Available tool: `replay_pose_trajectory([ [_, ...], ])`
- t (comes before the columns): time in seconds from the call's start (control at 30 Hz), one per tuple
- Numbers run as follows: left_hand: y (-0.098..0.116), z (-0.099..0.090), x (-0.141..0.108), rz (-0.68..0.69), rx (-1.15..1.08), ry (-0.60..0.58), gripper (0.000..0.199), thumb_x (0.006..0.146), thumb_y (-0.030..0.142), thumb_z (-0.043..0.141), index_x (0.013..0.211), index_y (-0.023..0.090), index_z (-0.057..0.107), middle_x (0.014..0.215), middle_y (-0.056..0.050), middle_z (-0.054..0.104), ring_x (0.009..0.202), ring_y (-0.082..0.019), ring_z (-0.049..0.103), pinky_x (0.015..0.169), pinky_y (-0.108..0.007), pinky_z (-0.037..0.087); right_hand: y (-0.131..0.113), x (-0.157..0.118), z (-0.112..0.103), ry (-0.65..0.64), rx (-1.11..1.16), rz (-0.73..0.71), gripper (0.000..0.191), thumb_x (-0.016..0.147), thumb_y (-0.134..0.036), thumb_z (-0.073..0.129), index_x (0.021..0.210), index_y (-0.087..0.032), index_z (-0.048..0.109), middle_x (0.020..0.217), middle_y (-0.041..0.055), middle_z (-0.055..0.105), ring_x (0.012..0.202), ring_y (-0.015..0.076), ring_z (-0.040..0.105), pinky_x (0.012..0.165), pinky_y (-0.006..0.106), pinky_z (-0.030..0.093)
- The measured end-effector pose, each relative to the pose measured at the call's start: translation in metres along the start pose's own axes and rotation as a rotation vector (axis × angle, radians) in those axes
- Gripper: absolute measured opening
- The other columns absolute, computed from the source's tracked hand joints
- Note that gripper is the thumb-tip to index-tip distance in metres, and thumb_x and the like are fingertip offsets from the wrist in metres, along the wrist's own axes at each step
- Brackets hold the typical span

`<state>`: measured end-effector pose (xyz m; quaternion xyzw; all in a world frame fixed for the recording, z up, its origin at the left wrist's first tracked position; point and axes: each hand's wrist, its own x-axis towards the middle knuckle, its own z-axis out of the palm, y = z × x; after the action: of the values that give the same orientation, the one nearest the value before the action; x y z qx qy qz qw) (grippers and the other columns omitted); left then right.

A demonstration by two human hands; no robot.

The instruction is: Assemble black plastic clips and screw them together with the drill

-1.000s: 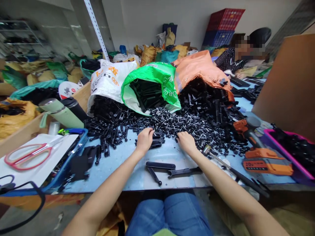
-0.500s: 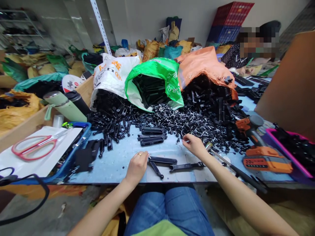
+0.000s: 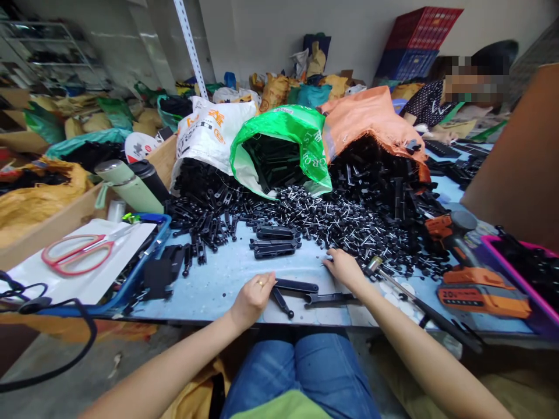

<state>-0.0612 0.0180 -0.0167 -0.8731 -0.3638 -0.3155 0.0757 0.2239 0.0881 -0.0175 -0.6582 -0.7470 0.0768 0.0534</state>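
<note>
Near the lower middle of the frame, the left hand (image 3: 253, 294) has its fingers closed on the near end of a long, flat, black plastic-looking bar (image 3: 297, 286), which lies on the pale blue tabletop (image 3: 198, 294); a short black arm with a ball-shaped tip (image 3: 283, 304) lies angled just below it. The right hand (image 3: 345, 266), right of centre, has its fingertips drawn almost together below a loose heap of small black-headed pieces with silvery shanks (image 3: 345, 224). A bright speck shows at those fingertips, but whether they grip a piece cannot be told. To handle these well, the left hand would best steady the bar by its end, leaving its hole unobstructed, while the right takes one shank at a time, kept straight between thumb and finger. Across the upper middle, a white woven sack with orange lettering (image 3: 209, 134), a shiny green sack (image 3: 288, 119) and a frayed orange woven sack (image 3: 362, 113) gape forward, each showing black parts inside. A pink-rimmed basket (image 3: 509, 273) at right holds more black parts; at left, white paper (image 3: 52, 288) covers much of a blue plastic tray (image 3: 163, 233).
</note>
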Motion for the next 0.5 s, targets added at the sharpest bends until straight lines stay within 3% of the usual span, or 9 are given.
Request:
replay_pose_trajectory([
  [0.17,-0.009,0.0,-0.005,0.106,-0.014,0.007,0.033,0.087,0.006,0.043,0.12,0.007,0.044,0.081,-0.011,0.064,0.081,-0.02,0.063,0.07,-0.035,0.056,0.004,-0.002,0.003,0.001,0.086,0.015,0.026,0.082,-0.028,0.052,0.103,-0.014,0.061,0.094,0.0106,0.064,0.087,0.0216,0.06,0.076,0.029,0.041],
  [0.37,-0.013,0.007,-0.012,0.078,-0.04,-0.026,0.03,0.089,0.009,0.039,0.118,0.008,0.048,0.078,-0.01,0.064,0.078,-0.018,0.063,0.067,-0.033,0.057,-0.005,-0.003,0.003,0.047,0.222,0.001,0.02,0.076,-0.023,0.053,0.089,-0.015,0.065,0.083,0.0066,0.066,0.075,0.0174,0.061,0.073,0.027,0.044],
  [0.5,-0.015,0.011,-0.013,0.077,-0.061,-0.033,0.031,0.09,0.009,0.037,0.118,0.008,0.048,0.077,-0.009,0.063,0.076,-0.017,0.063,0.068,-0.033,0.057,-0.012,-0.016,-0.007,0.067,0.399,-0.068,0.021,0.077,-0.027,0.052,0.092,-0.016,0.063,0.078,0.0033,0.066,0.07,0.0148,0.061,0.068,0.026,0.047],
])
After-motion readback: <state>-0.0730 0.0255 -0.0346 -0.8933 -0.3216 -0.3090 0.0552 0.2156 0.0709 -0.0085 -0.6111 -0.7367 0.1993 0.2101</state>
